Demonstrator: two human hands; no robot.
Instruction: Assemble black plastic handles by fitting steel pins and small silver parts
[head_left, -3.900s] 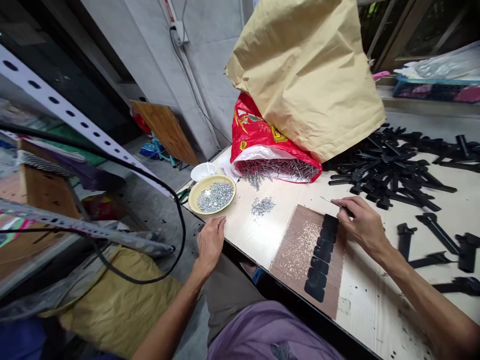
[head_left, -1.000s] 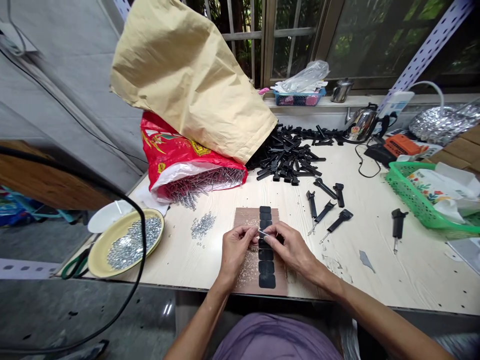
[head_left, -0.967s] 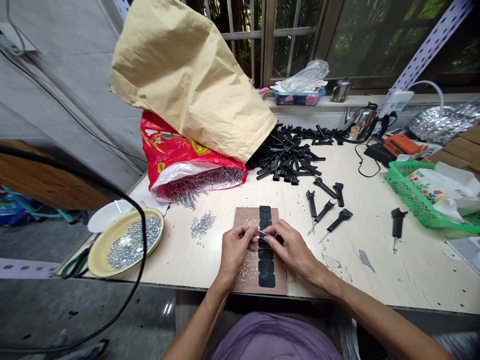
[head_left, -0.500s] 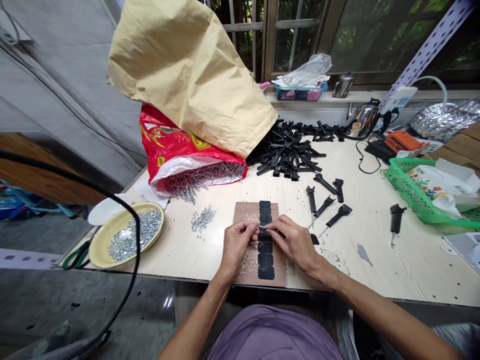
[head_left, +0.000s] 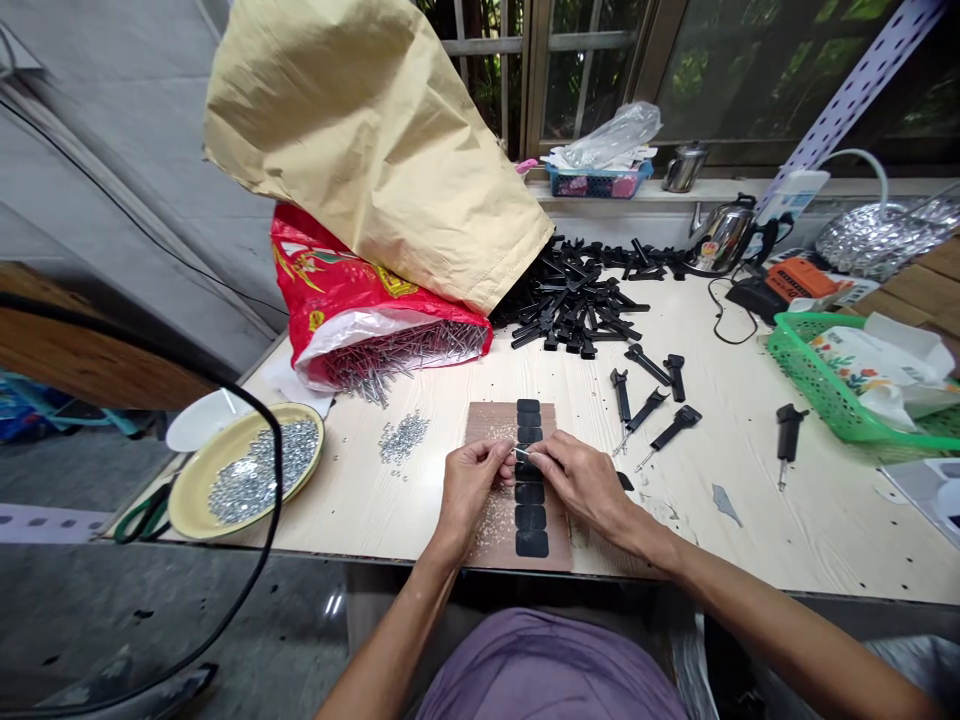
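Observation:
Over a brown board (head_left: 495, 545), my left hand (head_left: 472, 482) and my right hand (head_left: 581, 482) meet fingertip to fingertip. Between them runs a short, thin metal rod (head_left: 520, 452), silvery and nearly level. My right thumb and forefinger pinch one end; my left fingertips close on the other, where any smaller piece is hidden. Beneath the hands, a column of black rounded pads (head_left: 532, 517) lies on the board, with pale crumbs beside it. To the left is a small heap of shiny metal bits (head_left: 403, 438).
A yellow bowl (head_left: 184, 500) of metal bits stands left, near green-handled scissors (head_left: 142, 515). Behind, a red bag (head_left: 296, 270) spills thin metal rods. Black plastic parts (head_left: 570, 300) are piled at the back; several lie right, some with rods. A green basket (head_left: 817, 385) sits far right.
The view has shifted slightly. Both hands stay together over the board, and the metal rod between the fingertips has tilted a little.

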